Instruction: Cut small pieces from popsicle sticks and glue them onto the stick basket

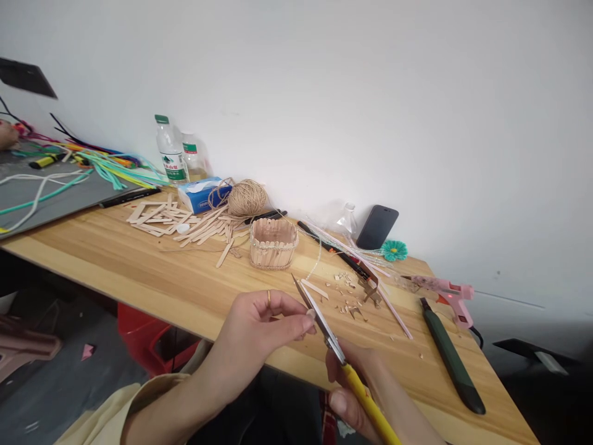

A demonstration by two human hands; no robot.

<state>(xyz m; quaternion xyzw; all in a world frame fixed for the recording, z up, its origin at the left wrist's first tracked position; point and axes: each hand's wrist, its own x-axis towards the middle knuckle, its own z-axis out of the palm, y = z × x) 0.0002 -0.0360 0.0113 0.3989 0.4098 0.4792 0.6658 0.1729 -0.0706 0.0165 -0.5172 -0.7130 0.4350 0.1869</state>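
My right hand [356, 383] grips yellow-handled scissors [324, 327], blades pointing up and away over the wooden table [139, 272]. My left hand [264, 321], with a ring on one finger, pinches a small wooden stick piece beside the blades; the piece is mostly hidden by the fingers. Just beyond the blade tips lie a cut stick [315, 288] and scattered wood chips [347, 300]. A small basket of upright craft sticks [273, 243] stands behind them.
A pile of craft sticks [185, 224], a twine ball [247, 197], a tissue pack [204, 193] and two bottles [170, 150] sit along the wall. To the right lie a pink glue gun [445, 292], a dark green knife [451, 355] and a phone [377, 227].
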